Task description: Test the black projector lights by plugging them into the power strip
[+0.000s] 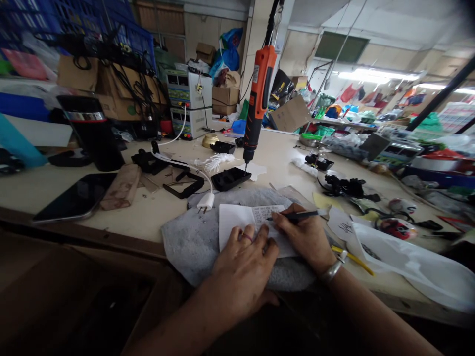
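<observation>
My left hand [243,267] lies flat, fingers spread, on a white sheet of paper [233,220] with handwriting at its top right. The paper rests on a grey cloth [185,242] at the near edge of the workbench. My right hand [306,235] grips a black pen [297,215], its tip touching the written part of the paper. A bracelet circles my right wrist and a ring sits on a left finger.
An orange electric screwdriver [259,99] hangs over a black plastic part [230,178]. A white plug [206,201] and cable, a phone [76,197], a black cylinder [92,131], black parts, a white plastic bag [408,257] and boxes crowd the bench.
</observation>
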A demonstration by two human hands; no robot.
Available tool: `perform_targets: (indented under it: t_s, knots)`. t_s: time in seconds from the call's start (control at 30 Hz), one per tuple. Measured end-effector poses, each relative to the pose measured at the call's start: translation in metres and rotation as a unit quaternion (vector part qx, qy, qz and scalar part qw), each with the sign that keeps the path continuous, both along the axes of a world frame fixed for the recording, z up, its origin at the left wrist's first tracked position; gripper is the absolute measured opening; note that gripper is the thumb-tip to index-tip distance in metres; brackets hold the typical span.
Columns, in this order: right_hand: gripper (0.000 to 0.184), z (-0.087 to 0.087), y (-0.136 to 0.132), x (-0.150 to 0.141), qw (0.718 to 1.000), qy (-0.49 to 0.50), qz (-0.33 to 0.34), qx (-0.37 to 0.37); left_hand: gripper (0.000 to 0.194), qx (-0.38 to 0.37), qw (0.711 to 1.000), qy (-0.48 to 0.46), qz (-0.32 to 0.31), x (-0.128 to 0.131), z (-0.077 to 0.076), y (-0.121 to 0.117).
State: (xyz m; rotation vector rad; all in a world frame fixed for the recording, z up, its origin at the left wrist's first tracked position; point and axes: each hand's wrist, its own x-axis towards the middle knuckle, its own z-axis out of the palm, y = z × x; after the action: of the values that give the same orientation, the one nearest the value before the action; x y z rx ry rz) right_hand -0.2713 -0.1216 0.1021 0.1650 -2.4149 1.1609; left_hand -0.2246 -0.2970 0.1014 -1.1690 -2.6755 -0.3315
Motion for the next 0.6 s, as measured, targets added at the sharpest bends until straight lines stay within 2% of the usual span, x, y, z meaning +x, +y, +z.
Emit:
perform_targets:
  t_s: [0.2, 0.5, 0.6]
  knots:
    - [0.024, -0.0009, 0.0007, 0.0008, 1.0, 0.004, 0.02, 0.009, 0.068, 0.001, 1.0, 0.009, 0.0, -0.0002, -0.0013, -0.0003]
    - [0.025, 0.0012, 0.0001, 0.0013, 1.0, 0.003, 0.014, 0.009, 0.069, 0.001, 1.0, 0.009, -0.001, 0.0009, -0.0035, -0.0008]
    - [0.025, -0.0009, 0.0016, 0.0002, 1.0, 0.003, -0.008, -0.002, 0.071, 0.002, 1.0, 0.009, -0.001, 0.0008, -0.0037, -0.0008]
